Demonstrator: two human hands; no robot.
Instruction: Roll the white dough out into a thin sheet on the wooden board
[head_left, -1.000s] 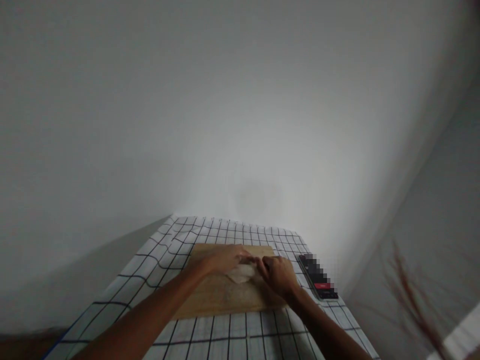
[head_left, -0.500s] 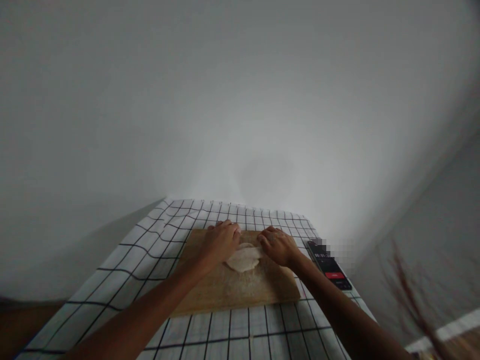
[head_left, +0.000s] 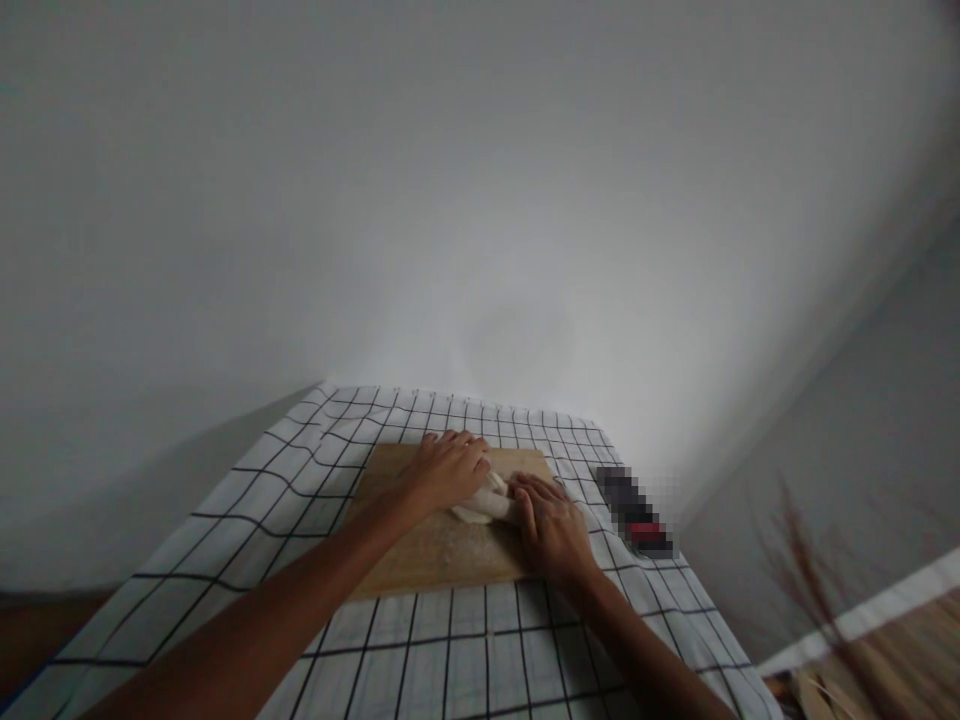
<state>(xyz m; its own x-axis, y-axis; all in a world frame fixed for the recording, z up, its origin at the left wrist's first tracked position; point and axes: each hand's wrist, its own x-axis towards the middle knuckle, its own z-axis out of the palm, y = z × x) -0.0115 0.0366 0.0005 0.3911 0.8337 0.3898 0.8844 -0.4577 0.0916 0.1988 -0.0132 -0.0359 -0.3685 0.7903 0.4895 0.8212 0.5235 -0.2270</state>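
A flattened round of pale dough [head_left: 466, 514] lies on a wooden board [head_left: 420, 560]. Across the dough rests a light-coloured rolling pin [head_left: 495, 504], slanting down to the right; both its ends are hidden by my hands. My left hand [head_left: 454, 467] covers the left end, fingers bent over it and pointing forward. On the right end lies my right hand [head_left: 553, 525], its fingers close together over the pin. Part of the dough is out of sight beneath the pin and the hands.
The board lies on a white tablecloth [head_left: 450, 650] with a black grid. To the right is a phone [head_left: 637, 515], blurred out in blocks. A pale wall [head_left: 480, 250] rises behind the table. Reddish dry twigs [head_left: 806, 570] stand at the lower right, beyond the table edge.
My right hand has come nearer to me and turned, so the rolling pin now slants. My left hand has shifted slightly forward and right. The whole view has moved a little.
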